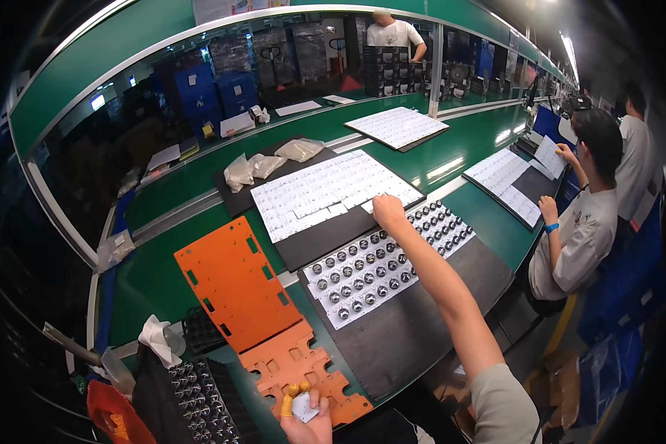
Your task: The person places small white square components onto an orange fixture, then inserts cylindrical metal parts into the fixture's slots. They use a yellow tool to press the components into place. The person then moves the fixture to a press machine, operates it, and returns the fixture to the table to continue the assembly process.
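Observation:
My left hand (309,427), with yellow covers on some fingertips, grips a small white plate (304,408) over the near end of the orange fixture. That fixture has a flat plate (233,285) and a nearer part with cutouts (292,355). My right hand (389,212) reaches far forward, fingers closed, at the near right edge of a grid of white plates (325,185). What its fingers hold is hidden. Beneath my right forearm lie white plates bearing rows of round dark parts (359,284), on a black mat (392,348).
Left of the fixture stand a black tray of shiny round parts (200,399), crumpled white paper (159,339) and a red bin (115,414). Bags (255,169) lie beyond the grid. At right a person (584,214) handles white plates; another (394,35) stands behind the line.

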Available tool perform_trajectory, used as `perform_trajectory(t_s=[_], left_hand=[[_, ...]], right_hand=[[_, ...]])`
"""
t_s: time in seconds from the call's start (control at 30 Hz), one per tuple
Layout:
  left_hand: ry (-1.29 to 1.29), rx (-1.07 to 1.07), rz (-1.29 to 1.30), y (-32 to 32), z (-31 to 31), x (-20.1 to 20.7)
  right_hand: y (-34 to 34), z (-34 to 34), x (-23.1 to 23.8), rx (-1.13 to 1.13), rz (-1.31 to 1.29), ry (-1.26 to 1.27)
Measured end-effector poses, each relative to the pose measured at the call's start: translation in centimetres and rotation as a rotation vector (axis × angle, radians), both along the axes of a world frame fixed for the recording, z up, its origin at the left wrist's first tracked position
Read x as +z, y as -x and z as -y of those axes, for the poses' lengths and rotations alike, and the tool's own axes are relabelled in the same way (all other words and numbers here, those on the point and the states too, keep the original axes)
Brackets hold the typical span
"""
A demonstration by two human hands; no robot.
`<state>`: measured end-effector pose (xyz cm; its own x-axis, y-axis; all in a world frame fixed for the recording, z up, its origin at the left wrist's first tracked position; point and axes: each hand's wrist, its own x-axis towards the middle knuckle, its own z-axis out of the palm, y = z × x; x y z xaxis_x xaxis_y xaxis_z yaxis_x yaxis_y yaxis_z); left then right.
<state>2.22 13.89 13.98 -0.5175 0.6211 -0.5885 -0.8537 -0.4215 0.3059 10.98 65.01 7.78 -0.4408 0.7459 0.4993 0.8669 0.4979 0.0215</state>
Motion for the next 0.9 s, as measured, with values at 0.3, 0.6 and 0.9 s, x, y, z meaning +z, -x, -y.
perform_trajectory(t_s=[0.3,0.6,0.9], left_hand=[[-0.218,-0.098,-0.097,2.0,1.3,-6.1],[0.007,-0.003,0.016,0.4,0.8,-0.9],[-0.02,-0.03,0.026,0.6,0.8,-1.4]], right_hand=[[2.2,-1.7,0.9,0.021,0.096,-0.051],[4.4,-0.5,-1.6,-0.083,0.251,0.086],[2.7,-2.8,-1.1,0.035,0.259,0.019]])
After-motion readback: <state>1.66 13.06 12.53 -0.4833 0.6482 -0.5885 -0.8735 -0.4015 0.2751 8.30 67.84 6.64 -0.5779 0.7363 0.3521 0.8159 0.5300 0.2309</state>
